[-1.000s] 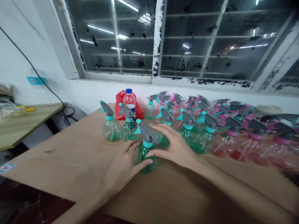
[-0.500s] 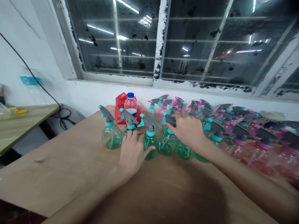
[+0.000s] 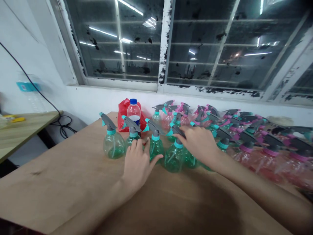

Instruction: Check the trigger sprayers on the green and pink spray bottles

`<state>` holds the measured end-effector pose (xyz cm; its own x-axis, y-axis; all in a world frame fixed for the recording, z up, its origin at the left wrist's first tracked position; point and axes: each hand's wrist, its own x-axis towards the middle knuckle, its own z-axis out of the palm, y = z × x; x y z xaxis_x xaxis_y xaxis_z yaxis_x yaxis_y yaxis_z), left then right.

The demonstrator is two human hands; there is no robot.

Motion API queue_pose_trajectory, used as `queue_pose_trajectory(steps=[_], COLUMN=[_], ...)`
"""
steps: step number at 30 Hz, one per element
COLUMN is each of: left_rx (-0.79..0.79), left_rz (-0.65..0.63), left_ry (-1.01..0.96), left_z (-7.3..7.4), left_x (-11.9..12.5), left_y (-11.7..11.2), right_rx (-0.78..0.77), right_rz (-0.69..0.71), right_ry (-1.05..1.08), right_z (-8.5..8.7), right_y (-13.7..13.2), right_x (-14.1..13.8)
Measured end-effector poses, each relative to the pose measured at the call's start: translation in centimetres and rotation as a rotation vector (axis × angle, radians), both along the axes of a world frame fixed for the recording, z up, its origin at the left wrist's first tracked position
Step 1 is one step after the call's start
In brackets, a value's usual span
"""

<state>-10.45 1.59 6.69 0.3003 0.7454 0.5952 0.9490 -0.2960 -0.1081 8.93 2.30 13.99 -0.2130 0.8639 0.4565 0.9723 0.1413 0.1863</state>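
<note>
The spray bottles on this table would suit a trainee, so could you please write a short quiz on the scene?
1. True or false: the right hand grips a spray bottle by its grey head.
2. Which colour is the cap on the clear bottle before the red bag: A pink, B blue or C white?
3. Fill in: the visible collars are turquoise or ____.
Key: 1 true; 2 B; 3 pink.

Right fingers [image 3: 188,134] on green bottle [image 3: 173,160]
</note>
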Motion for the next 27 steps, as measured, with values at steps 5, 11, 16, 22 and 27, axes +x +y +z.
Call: queue_pose_trajectory(steps=[5, 11, 16, 22, 27], left_rx=[-0.052, -0.485, -0.593, -0.523, -0.56], left_rz=[-0.203, -0.326, -0.394, -0.532, -0.672], left_ry=[-0.138, -0.258, -0.287, -0.301, -0.306], left_z=[-0.2, -0.6, -1.1, -2.8, -3.4], left_x=[1.7, 6.2, 9.4, 13.0, 16.0], left_y=[-3.6, -6.3, -7.6, -8.0, -8.0], right_rx=[-0.054, -0.074, -0.133, -0.255, -0.18], right_rz=[0.034, 0.091, 0.231, 0.497, 0.449], right_ry=[0.017, 0.084, 0.296, 0.811, 1.154], right_z=[0.3, 0.2, -0.9, -5.6, -8.0], right_y=[-3.3, -7.5, -9.6, -10.2, -10.2], right_x=[1.1, 3.8, 8.3, 13.8, 14.2])
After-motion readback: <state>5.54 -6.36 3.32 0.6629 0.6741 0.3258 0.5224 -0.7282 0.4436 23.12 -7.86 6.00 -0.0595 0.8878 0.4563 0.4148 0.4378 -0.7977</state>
